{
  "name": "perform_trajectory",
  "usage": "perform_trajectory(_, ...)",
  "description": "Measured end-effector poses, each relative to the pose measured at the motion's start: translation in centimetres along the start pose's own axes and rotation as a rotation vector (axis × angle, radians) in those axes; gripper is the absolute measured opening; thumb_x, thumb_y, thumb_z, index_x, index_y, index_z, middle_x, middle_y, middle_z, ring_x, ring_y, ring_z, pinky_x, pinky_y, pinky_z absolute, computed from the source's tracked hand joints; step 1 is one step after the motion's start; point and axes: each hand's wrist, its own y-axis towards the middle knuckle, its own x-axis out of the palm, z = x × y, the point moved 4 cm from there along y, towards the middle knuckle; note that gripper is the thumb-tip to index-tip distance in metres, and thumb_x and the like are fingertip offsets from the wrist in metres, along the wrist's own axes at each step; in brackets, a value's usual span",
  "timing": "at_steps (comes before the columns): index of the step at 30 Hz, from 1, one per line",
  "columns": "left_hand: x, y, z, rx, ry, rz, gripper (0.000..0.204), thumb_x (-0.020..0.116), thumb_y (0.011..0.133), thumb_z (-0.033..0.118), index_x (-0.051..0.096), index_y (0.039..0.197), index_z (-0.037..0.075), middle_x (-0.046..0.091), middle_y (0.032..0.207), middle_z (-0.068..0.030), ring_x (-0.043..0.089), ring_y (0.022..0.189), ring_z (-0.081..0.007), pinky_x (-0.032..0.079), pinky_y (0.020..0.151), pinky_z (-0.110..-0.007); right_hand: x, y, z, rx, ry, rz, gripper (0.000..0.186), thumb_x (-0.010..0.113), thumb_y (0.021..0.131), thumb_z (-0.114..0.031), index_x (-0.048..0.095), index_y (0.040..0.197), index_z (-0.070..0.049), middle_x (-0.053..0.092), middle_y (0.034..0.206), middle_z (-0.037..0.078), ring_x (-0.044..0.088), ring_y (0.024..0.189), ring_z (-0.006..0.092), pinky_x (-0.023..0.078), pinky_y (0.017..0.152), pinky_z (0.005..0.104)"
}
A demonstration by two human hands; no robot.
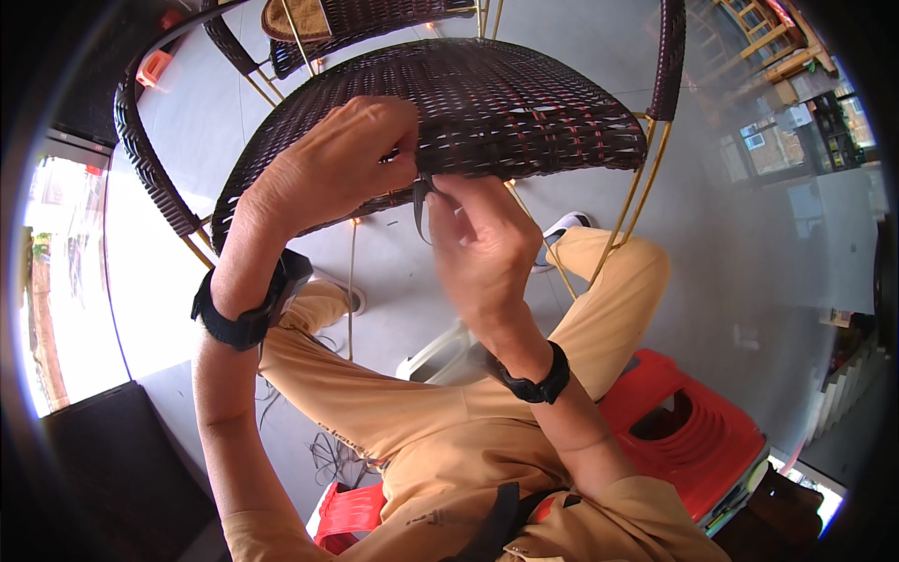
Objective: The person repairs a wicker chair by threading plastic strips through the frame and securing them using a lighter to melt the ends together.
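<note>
A dark brown woven chair seat [468, 80] with some reddish strands fills the upper middle. My left hand [342, 159] is closed at its front edge, fingers curled toward the weave; what they grip, if anything, is hidden. Just below that edge, my right hand [487, 244] is slightly blurred, its thumb and forefinger pinched on a thin dark strip [421, 214]. The strip hangs in a loop beside the right thumb. Both hands are close together, the left a little higher.
The chair has gold metal legs [641, 183] and dark wrapped armrests [140, 140]. Another woven chair [375, 37] stands behind it. Red plastic stools [688, 426] are by my legs, and thin dark strands [337, 459] lie on the floor. Wooden furniture [758, 47] is at the far right.
</note>
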Motion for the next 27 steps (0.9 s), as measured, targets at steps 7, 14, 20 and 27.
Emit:
perform_trajectory(7,1.2,-0.6,0.4,0.089,0.028,0.092,0.012,0.049,0.084,0.009,0.044,0.089,0.0,0.043,0.08,-0.0147,0.046,0.071,-0.0319,0.04,0.065,-0.04,0.2,-0.1,0.2,-0.6,-0.181,0.135,0.019,0.064,0.071,0.008,0.062,0.088,-0.001,0.062,0.081,0.009,0.061,0.063,0.0242,0.048,0.053,0.0299)
perform_trajectory(14,1.4,-0.9,0.5,0.069,-0.008,0.172,0.014,0.052,0.082,0.006,0.04,0.085,0.001,0.04,0.079,-0.0146,0.044,0.069,-0.0324,0.039,0.063,-0.04,0.4,-0.4,0.2,-0.679,-0.219,0.168,0.02,0.065,0.068,0.009,0.063,0.086,0.0,0.063,0.083,0.009,0.063,0.066,0.0244,0.05,0.056,0.0301)
perform_trajectory(20,1.3,-0.8,0.7,0.089,-0.035,0.187,0.013,0.052,0.082,0.006,0.041,0.085,0.001,0.041,0.079,-0.0146,0.044,0.069,-0.0321,0.039,0.063,-0.04,1.0,-0.4,1.7,-0.744,-0.224,0.208,0.02,0.066,0.067,0.008,0.063,0.086,0.0,0.062,0.082,0.01,0.063,0.065,0.0237,0.05,0.056,0.0298)
perform_trajectory(27,1.1,-1.1,0.7,0.054,-0.074,0.193,0.015,0.055,0.08,0.003,0.041,0.083,0.0,0.042,0.079,-0.0154,0.045,0.071,-0.0338,0.038,0.064,-0.04,1.1,-0.3,1.5,-0.744,-0.224,0.176,0.019,0.067,0.068,0.008,0.063,0.086,0.0,0.06,0.078,0.009,0.06,0.061,0.0238,0.048,0.053,0.0302)
